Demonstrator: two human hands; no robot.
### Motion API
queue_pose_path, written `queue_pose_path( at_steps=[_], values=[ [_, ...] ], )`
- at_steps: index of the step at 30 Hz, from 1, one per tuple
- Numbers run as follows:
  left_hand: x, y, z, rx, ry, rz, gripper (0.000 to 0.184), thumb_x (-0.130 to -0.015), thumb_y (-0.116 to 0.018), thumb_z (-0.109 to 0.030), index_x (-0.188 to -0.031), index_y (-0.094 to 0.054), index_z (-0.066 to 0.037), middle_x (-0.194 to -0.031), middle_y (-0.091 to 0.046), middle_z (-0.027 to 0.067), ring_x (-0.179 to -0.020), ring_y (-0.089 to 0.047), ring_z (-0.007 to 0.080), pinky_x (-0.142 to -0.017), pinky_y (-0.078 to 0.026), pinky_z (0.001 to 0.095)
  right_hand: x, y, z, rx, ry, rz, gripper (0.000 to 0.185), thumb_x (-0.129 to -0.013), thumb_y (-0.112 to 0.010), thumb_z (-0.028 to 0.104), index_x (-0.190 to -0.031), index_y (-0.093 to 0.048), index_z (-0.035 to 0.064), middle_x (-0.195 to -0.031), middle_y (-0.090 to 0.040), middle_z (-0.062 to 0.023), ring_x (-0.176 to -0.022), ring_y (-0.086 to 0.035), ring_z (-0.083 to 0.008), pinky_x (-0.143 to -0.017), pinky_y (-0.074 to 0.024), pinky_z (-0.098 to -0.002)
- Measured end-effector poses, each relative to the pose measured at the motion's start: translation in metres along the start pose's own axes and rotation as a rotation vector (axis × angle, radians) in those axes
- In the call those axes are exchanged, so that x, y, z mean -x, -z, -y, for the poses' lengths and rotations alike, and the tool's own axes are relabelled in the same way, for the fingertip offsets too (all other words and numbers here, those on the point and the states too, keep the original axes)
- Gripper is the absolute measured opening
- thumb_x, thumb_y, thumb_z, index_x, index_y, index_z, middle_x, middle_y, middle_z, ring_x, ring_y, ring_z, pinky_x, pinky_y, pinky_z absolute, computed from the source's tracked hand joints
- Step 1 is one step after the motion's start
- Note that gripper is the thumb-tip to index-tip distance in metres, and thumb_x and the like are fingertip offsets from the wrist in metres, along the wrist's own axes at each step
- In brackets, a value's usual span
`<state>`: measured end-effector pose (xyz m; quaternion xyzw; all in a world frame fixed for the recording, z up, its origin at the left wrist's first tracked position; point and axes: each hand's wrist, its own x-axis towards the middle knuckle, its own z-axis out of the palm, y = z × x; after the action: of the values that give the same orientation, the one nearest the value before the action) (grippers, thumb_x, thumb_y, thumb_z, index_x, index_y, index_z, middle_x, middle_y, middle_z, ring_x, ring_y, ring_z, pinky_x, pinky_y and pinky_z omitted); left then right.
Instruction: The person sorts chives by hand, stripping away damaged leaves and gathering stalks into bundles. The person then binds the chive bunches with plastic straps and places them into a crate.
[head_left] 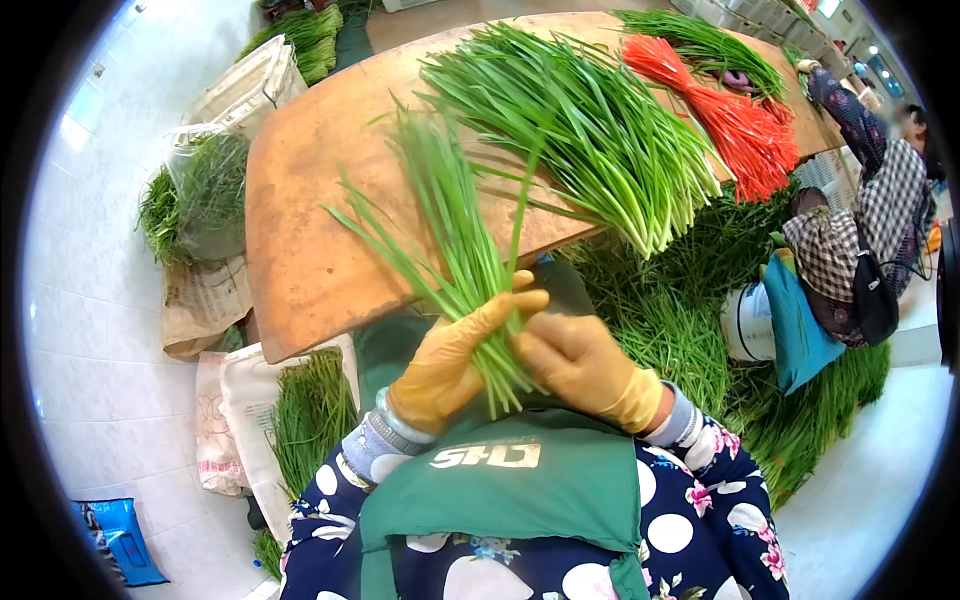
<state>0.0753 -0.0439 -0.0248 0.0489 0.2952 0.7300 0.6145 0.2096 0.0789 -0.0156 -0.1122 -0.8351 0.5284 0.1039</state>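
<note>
My left hand (450, 360), in a yellow glove, is wrapped round the lower part of a bunch of long green stalks (455, 235). The tops fan out over the wooden table and look blurred. My right hand (580, 365), gloved too, is closed against the right side of the bunch near its cut ends; its fingertips are blurred and what they pinch is hidden. Beyond my hands a large pile of green stalks (590, 130) lies on the table (310, 220). Right of that pile is a bundle of red ties (725, 125).
More stalks are heaped on the floor (660, 310) at the right, beside a white bucket (750, 322). A co-worker in a checkered garment (890, 210) sits at the far right. Bags of greens (212, 190) stand left of the table. A blue packet (122, 540) lies lower left.
</note>
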Motion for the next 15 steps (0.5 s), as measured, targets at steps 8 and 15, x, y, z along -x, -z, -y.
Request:
queue_pose_path(
  at_steps=[8, 15],
  values=[
    [0.011, -0.006, -0.032, 0.048, -0.130, -0.124, 0.035, -0.101, -0.044, -0.021, -0.127, -0.047, 0.002, -0.091, -0.064, 0.0069, -0.095, -0.064, 0.0245, -0.078, -0.056, 0.0379, 0.033, 0.018, -0.042, -0.048, -0.217, -0.117, 0.028, -0.094, -0.054, 0.024, -0.079, -0.062, 0.0023, -0.057, -0.056, -0.0042, -0.048, -0.051, -0.0107, -0.046, -0.0403, -0.0270],
    [0.037, 0.016, -0.037, 0.447, 0.083, 0.187, 0.035, -0.102, -0.039, -0.022, -0.125, -0.044, 0.005, -0.081, -0.050, 0.0050, -0.052, -0.045, 0.0095, -0.045, -0.037, 0.0218, 0.026, 0.040, -0.039, 0.521, 0.034, -0.102, 0.026, -0.086, -0.058, 0.026, -0.107, -0.063, 0.0097, -0.089, -0.065, -0.0148, -0.083, -0.064, -0.0342, -0.070, -0.0526, -0.0421]
  ],
)
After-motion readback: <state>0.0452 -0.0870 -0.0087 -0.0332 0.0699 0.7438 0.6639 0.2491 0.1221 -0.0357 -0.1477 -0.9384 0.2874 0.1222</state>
